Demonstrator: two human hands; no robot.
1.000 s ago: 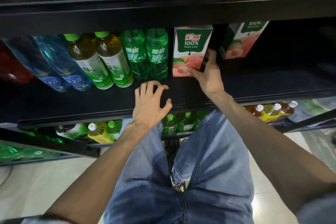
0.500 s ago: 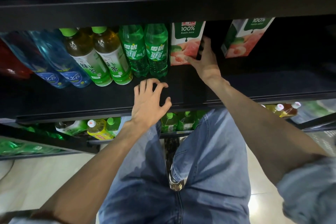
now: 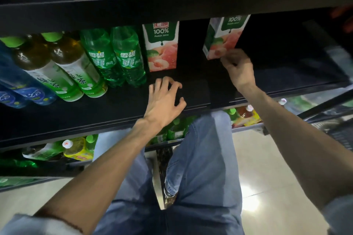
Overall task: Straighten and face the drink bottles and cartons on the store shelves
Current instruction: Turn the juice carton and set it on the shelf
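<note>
Right peach juice carton (image 3: 223, 38): white and green, peach picture, "100%" on the face; stands on the black shelf (image 3: 114, 108), turned at an angle so one side panel shows. Its lower right corner is met by the right hand (image 3: 237, 66), fingers curled in at the carton's base; whether they truly pinch the carton or only touch it cannot be told.

Left peach juice carton (image 3: 162, 46): same print, upright, face forward; left of the right carton with a dark gap between them.

Two green soda bottles (image 3: 114, 57): just left of the left carton, side by side and close together, labels forward.

Two green tea bottles (image 3: 59, 66): left of the soda bottles, green caps, white and green labels, amber liquid.

Blue water bottles (image 3: 21, 89): furthest left from the right carton, partly cut by the frame edge.

Left hand (image 3: 164, 101): on the shelf surface in front of the left carton, fingers spread and bent, tips down on the shelf, holding nothing.

Lower shelf (image 3: 246, 128): below the right carton's shelf, green, yellow and red-labelled bottles seen from above.

Blue jeans (image 3: 200, 177) and pale tiled floor (image 3: 267, 158): below the shelves.
</note>
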